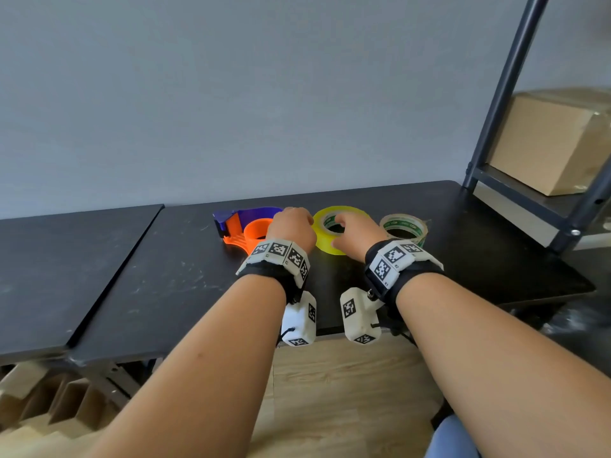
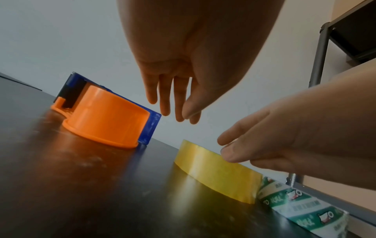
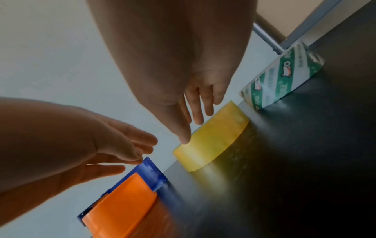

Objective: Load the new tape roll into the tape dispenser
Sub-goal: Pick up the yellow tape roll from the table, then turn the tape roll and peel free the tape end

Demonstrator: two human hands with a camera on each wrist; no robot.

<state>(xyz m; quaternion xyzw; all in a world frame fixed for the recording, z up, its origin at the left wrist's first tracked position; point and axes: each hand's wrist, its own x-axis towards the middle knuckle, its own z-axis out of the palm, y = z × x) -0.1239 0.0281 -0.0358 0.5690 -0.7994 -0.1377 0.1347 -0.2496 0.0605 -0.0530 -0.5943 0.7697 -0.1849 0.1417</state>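
Observation:
The tape dispenser (image 1: 246, 228), an orange hub on a blue frame, lies flat on the black table (image 1: 185, 279). Right of it lies the yellow tape roll (image 1: 322, 241). My left hand (image 1: 292, 228) hovers over the dispenser's (image 2: 105, 117) blue right end with straight fingers (image 2: 164, 99), holding nothing. My right hand (image 1: 352, 233) reaches over the yellow roll (image 3: 213, 141). Its thumb (image 3: 183, 135) touches the roll's top rim while its fingers stay extended above the roll. In the left wrist view the right hand (image 2: 268, 141) rests its thumb on the yellow roll (image 2: 217, 172).
A second roll with green and white print (image 1: 405, 228) lies right of the yellow one. A dark metal shelf (image 1: 515, 104) holding a cardboard box (image 1: 549, 143) stands at the right. A wall runs behind the table. A second black tabletop (image 1: 66, 272) adjoins on the left.

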